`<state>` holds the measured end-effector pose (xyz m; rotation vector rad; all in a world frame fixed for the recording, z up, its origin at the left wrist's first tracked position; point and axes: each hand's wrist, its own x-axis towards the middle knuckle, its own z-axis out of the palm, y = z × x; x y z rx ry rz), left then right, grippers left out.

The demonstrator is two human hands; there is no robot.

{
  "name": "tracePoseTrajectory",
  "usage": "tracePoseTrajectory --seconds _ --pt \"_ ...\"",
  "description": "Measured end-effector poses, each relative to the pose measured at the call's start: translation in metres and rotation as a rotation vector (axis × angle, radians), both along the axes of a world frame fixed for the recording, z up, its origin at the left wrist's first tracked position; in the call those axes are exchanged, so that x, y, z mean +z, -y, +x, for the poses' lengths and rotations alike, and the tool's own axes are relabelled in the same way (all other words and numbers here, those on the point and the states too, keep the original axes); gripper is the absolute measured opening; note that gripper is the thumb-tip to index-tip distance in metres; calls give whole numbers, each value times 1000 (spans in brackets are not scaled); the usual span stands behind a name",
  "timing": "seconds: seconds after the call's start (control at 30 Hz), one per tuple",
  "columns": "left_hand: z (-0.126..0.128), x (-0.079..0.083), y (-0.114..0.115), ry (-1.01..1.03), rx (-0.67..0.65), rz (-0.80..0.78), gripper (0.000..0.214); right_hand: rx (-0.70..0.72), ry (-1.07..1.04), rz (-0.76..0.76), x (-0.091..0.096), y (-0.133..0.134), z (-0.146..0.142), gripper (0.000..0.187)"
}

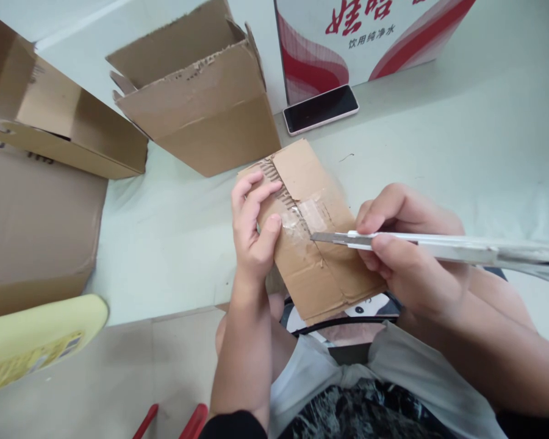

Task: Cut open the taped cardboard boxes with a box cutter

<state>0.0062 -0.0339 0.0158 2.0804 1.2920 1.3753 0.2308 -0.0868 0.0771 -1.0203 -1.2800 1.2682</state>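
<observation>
A small brown cardboard box (pixel 306 274) lies tilted at the table's near edge, its top flaps meeting along a ragged seam. Clear tape (pixel 313 213) crosses that seam, and torn corrugation shows at its far end. My left hand (pixel 255 228) grips the box's left side, thumb and fingers curled over the top. In my right hand (pixel 407 244) is a white utility knife (pixel 439 244), held between thumb and fingers. Its blade is out, and the tip meets the box top at the seam beside the tape.
Behind stands an open cardboard box (pixel 205 116), with a phone (pixel 321 110) to its right beside a red-and-white printed carton (pixel 320 67). Larger cardboard boxes (pixel 36 207) fill the left. A yellow object with a label (pixel 41 341) juts in at lower left.
</observation>
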Motion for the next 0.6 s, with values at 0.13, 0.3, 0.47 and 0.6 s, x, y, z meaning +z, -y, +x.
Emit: tracePoseTrajectory --seconds 0.13,0.3,0.47,0.6 --pt "-1 1 1 -26 19 -17 51 -4 -9 -6 0 0 0 28" --pt "-1 0 0 -18 2 -11 48 9 -35 2 1 0 0 25" --pt "0 -2 -2 35 -29 15 45 4 -57 31 0 -1 0 21" --pt "1 -3 -2 48 -28 26 45 15 -91 34 -1 -1 -1 15"
